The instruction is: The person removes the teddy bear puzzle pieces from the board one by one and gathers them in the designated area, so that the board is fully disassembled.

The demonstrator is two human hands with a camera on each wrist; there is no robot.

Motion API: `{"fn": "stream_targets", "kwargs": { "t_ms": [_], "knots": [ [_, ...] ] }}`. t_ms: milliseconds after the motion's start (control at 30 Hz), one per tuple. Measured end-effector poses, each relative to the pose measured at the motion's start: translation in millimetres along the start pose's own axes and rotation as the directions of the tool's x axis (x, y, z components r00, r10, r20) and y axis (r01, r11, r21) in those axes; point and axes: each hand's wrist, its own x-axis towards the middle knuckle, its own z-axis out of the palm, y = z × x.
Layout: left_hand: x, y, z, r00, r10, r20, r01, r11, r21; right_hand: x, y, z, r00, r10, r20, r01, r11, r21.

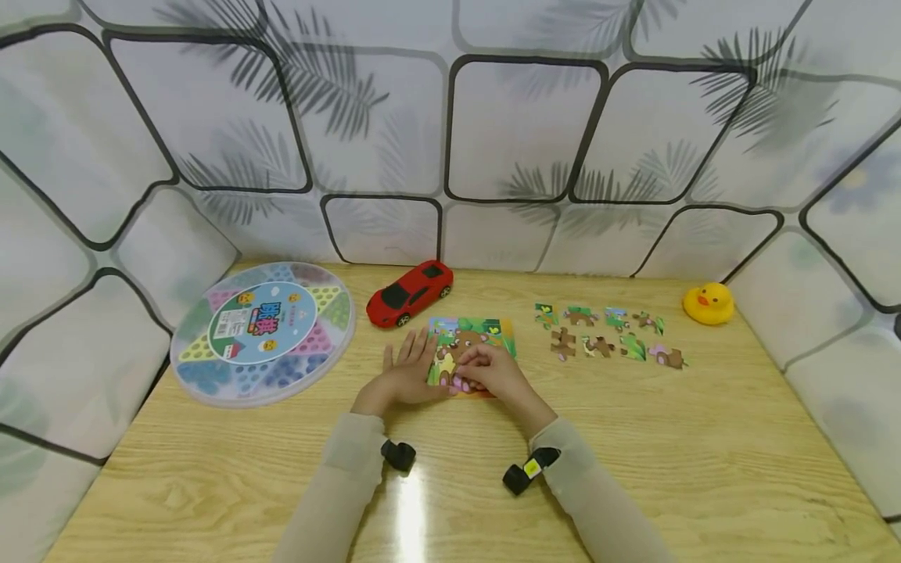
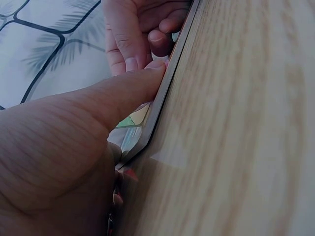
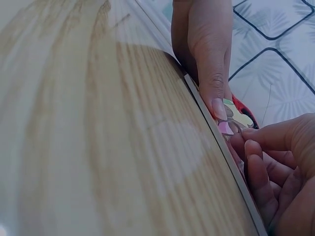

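A bear jigsaw puzzle board [image 1: 507,335] lies flat on the table in front of the person. The left hand [image 1: 408,374] rests along its left side, fingers spread and fairly straight, and its thumb [image 2: 133,88] presses the near edge. Over the board's lower middle, the right hand [image 1: 498,375] pinches a small puzzle piece [image 3: 236,126] between thumb and index finger, low against the picture. The other right fingers are curled in. Much of the piece is hidden by the fingertips. Several loose puzzle pieces [image 1: 597,346] lie in two rows right of the board.
A red toy car [image 1: 411,295] stands behind the left hand. Farther left lies a round Chinese checkers set [image 1: 263,332] in a clear case. A yellow rubber duck [image 1: 708,303] sits at the back right. Patterned fabric walls [image 1: 524,129] enclose the wooden table [image 1: 676,461].
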Motion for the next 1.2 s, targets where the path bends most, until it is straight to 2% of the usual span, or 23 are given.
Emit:
{"fn": "stream_targets", "kwargs": {
  "t_ms": [367,633,867,1200],
  "knots": [
    [3.5,1.5,-0.7,1.0,-0.012,0.002,0.012,1.0,0.007,0.8,1,-12,0.998,0.054,-0.032,-0.05,0.993,0.106],
    [3.1,4.3,-3.0,1.0,0.004,-0.002,-0.003,1.0,0.029,-2.3,5,-28,1.0,0.017,-0.026,-0.012,0.985,0.172],
    [-1.5,4.8,-4.4,1.0,0.009,-0.005,-0.009,1.0,0.009,-9.4,11,-58,0.998,0.006,-0.068,0.009,0.975,0.224],
    [-3.3,2.2,-3.1,1.0,0.012,-0.008,-0.012,1.0,0.011,-20.8,25,-111,0.989,-0.01,-0.145,0.035,0.985,0.169]
  ]
}}
